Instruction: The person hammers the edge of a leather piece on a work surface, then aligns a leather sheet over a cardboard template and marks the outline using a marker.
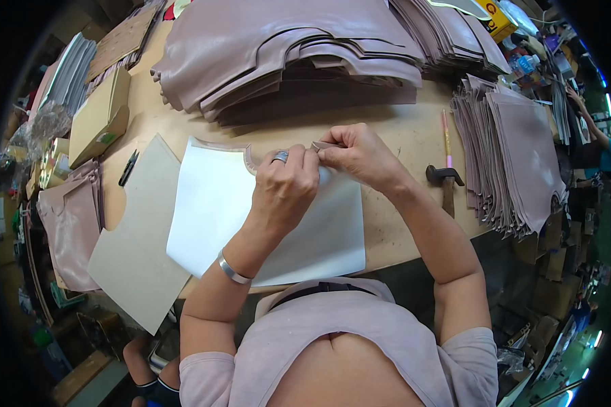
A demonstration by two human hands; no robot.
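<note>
Cluttered workshop, tan wooden worktable [400, 136] across frame middle. Left of centre: grey cardboard template [132, 251]. Centre: white-backed, mauve-edged leather panel [210, 203] flat on table. Left hand [285, 186], ring on finger, fingers closed, pinching panel's top edge. Right hand [360, 156] touching it, also pinched on that edge. Right of hands: black-headed hammer [447, 180]. Far right: stack of mauve leather pieces [523, 156].

The bare table top [400, 136] showed a free strip between the white sheet [210, 203] and the big pile of mauve leather pieces [278, 54] at the back. On the right, a hammer [447, 178] and a pink pencil [445, 139] lay in the way, just beside another stack of cut pieces [523, 156]. On the left, a grey board [139, 237] and maybe a black pen [127, 168] blocked the path.
</note>
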